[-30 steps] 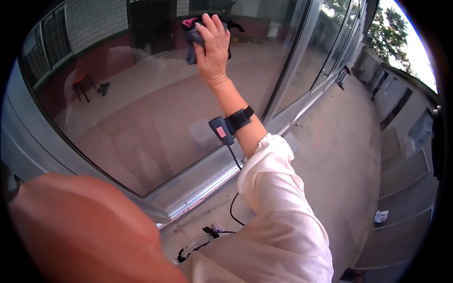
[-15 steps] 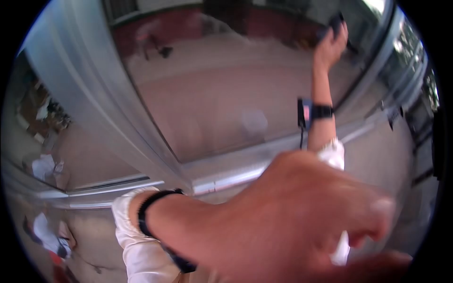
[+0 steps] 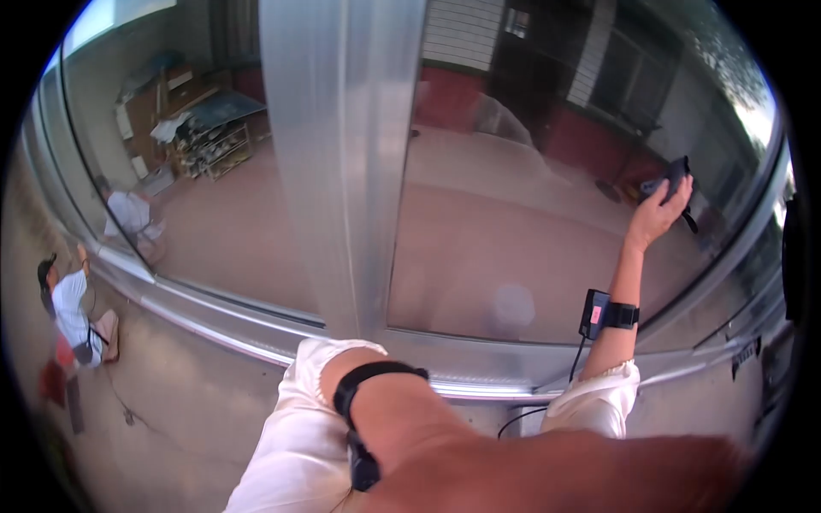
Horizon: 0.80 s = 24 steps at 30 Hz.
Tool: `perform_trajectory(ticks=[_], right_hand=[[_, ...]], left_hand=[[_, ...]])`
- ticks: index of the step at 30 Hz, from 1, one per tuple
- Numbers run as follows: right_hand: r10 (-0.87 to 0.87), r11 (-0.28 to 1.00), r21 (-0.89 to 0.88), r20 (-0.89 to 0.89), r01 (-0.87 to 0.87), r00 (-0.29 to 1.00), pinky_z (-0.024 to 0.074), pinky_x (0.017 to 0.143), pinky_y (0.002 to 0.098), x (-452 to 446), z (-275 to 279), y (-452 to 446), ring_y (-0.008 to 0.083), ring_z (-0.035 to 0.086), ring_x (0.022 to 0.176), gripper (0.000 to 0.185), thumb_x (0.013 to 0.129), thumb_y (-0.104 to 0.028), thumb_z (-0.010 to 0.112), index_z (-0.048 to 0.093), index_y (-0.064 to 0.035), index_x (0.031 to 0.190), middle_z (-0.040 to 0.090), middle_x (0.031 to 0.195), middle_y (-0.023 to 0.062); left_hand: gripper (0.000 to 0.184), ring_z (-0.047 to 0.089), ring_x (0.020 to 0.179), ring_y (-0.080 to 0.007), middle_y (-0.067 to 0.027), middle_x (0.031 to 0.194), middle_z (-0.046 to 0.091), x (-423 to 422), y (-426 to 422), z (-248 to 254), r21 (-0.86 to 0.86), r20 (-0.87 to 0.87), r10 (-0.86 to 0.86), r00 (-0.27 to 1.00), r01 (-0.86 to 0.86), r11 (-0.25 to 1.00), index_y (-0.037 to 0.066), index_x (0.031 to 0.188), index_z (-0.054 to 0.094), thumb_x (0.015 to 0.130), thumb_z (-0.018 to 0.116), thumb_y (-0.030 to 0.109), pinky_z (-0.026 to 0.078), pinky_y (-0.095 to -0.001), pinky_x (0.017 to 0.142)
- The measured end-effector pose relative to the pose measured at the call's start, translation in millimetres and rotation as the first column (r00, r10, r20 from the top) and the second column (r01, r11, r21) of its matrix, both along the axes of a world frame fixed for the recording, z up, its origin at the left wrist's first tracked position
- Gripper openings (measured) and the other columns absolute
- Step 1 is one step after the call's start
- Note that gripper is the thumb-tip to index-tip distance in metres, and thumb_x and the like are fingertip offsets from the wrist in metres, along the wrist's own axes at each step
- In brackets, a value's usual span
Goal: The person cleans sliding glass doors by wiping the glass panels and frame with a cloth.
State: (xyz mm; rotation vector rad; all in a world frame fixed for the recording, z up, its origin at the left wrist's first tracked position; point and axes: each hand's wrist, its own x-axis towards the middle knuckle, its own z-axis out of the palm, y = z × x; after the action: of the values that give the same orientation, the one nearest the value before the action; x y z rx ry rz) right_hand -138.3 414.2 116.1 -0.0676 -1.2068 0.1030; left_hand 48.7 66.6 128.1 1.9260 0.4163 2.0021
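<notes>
My right hand (image 3: pixel 663 214) is raised at the right against the large window pane (image 3: pixel 479 248), its fingers over a dark cloth (image 3: pixel 676 175) on the glass. A black strap with a small box (image 3: pixel 596 315) sits on that forearm. Very near the camera, my left hand (image 3: pixel 564 474) is large and blurred along the bottom; its fingers cannot be made out. A black band (image 3: pixel 359 380) circles the left wrist above a white sleeve.
A wide metal frame post (image 3: pixel 346 162) stands between two panes. Lower left, a person in a white shirt (image 3: pixel 73 308) crouches by the window. Behind the left glass is a cluttered rack (image 3: pixel 214 145). A metal sill (image 3: pixel 479 389) runs below.
The view has swung left, bringing the post, the left pane and the crouching person into sight. My left arm has come into view across the bottom. My right hand still has the cloth.
</notes>
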Motion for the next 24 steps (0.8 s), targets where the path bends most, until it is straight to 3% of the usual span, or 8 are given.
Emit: perform_trajectory(ticks=[5, 8, 11, 14, 16, 17, 22, 24], right_hand=[[-0.057, 0.997, 0.039, -0.078, 0.06, 0.995, 0.0325, 0.107, 0.0465, -6.0, 44.6, -48.0, 0.0388, 0.047, 0.123, 0.038, 0.088, -0.015, 0.059, 0.056, 0.0013, 0.122, 0.055, 0.128, 0.022], [-0.038, 0.98, 0.199, 0.08, 0.021, 0.996, 0.0241, 0.107, 0.0515, -7.9, 54.2, -150.9, 0.0315, 0.035, 0.136, 0.051, 0.084, -0.028, 0.062, 0.053, -0.0125, 0.131, 0.043, 0.145, 0.0084], [0.082, 0.778, 0.555, 0.377, -0.295, 0.923, 0.0252, 0.105, 0.0528, -7.4, 40.9, -218.0, 0.0308, 0.036, 0.136, 0.056, 0.075, -0.022, 0.068, 0.055, -0.0135, 0.129, 0.046, 0.142, 0.0107], [-0.153, 0.463, 0.774, 0.549, -0.431, 0.822, 0.0313, 0.104, 0.048, -20.8, 54.7, -209.2, 0.0215, 0.041, 0.131, 0.051, 0.075, -0.029, 0.07, 0.056, -0.0164, 0.122, 0.049, 0.137, 0.0024], [-0.218, 0.43, 0.845, 0.438, -0.317, 0.872, 0.0331, 0.102, 0.0482, -19.8, 99.4, -183.5, 0.0224, 0.044, 0.128, 0.047, 0.075, -0.028, 0.069, 0.058, -0.0179, 0.119, 0.052, 0.133, 0.0021], [-0.218, 0.534, 0.834, 0.293, -0.138, 0.931, 0.0337, 0.101, 0.0485, -17.6, 126.3, -160.1, 0.0232, 0.045, 0.127, 0.046, 0.075, -0.027, 0.069, 0.059, -0.0188, 0.119, 0.053, 0.132, 0.0018], [-0.332, 0.915, 0.199, -0.12, 0.35, 0.936, 0.0312, 0.105, 0.0437, 0.3, 220.7, 56.9, 0.027, 0.041, 0.131, 0.043, 0.093, -0.04, 0.051, 0.056, -0.0174, 0.129, 0.051, 0.137, 0.0027], [-0.187, 0.895, -0.392, 0.106, 0.214, 0.977, 0.0241, 0.11, 0.0459, 10.8, 228.6, 101.7, 0.0284, 0.031, 0.137, 0.053, 0.094, -0.05, 0.041, 0.049, -0.0184, 0.136, 0.042, 0.145, 0.0022]], left_hand=[[0.058, 0.061, 0.092, -0.0268, -0.0166, 0.112, 0.059, -4.1, 17.1, -11.8, 0.008, -0.05, -0.053, 0.997, 0.054, 0.999, -0.003, 0.101, 0.064, 0.101, 0.031, 0.045, 0.046, -0.0372, 0.082], [0.062, 0.062, 0.094, -0.03, -0.0175, 0.111, 0.06, -31.1, 2.9, -25.6, 0.072, -0.121, 0.412, 0.903, -0.406, 0.911, -0.003, 0.1, 0.064, 0.101, 0.029, 0.048, 0.045, -0.0405, 0.087], [0.035, 0.061, 0.095, -0.0274, -0.0121, 0.106, 0.064, -70.9, -41.6, -21.1, 0.469, -0.09, 0.986, 0.142, -0.867, 0.168, 0.003, 0.106, 0.064, 0.094, 0.053, 0.035, 0.047, -0.0377, 0.083], [0.023, 0.058, 0.103, -0.0309, -0.0197, 0.113, 0.059, -134.6, -70.3, -13.2, 0.47, 0.09, 0.985, -0.148, -0.866, -0.173, 0.0, 0.106, 0.06, 0.084, 0.057, 0.009, 0.046, -0.0415, 0.09], [0.027, 0.055, 0.11, -0.0316, -0.02, 0.12, 0.056, -170.4, -98.0, -7.8, 0.488, 0.103, 0.931, -0.351, -0.797, -0.355, 0.001, 0.108, 0.059, 0.082, 0.057, 0.005, 0.044, -0.0423, 0.095], [0.028, 0.054, 0.112, -0.0325, -0.0195, 0.123, 0.055, -180.3, -110.8, -5.4, 0.512, 0.061, 0.873, -0.483, -0.736, -0.443, 0.002, 0.109, 0.059, 0.081, 0.057, 0.004, 0.042, -0.043, 0.096], [0.034, 0.05, 0.119, -0.0342, -0.0177, 0.129, 0.053, -198.3, -184.3, -15.1, 0.642, -0.102, 0.575, -0.811, -0.496, -0.585, 0.005, 0.111, 0.059, 0.077, 0.06, 0.003, 0.038, -0.0465, 0.102], [0.033, 0.049, 0.121, -0.0345, -0.017, 0.13, 0.052, -195.2, -221.2, -22.8, 0.718, -0.207, 0.384, -0.9, -0.406, -0.565, 0.006, 0.11, 0.059, 0.077, 0.061, 0.004, 0.035, -0.0497, 0.104]])
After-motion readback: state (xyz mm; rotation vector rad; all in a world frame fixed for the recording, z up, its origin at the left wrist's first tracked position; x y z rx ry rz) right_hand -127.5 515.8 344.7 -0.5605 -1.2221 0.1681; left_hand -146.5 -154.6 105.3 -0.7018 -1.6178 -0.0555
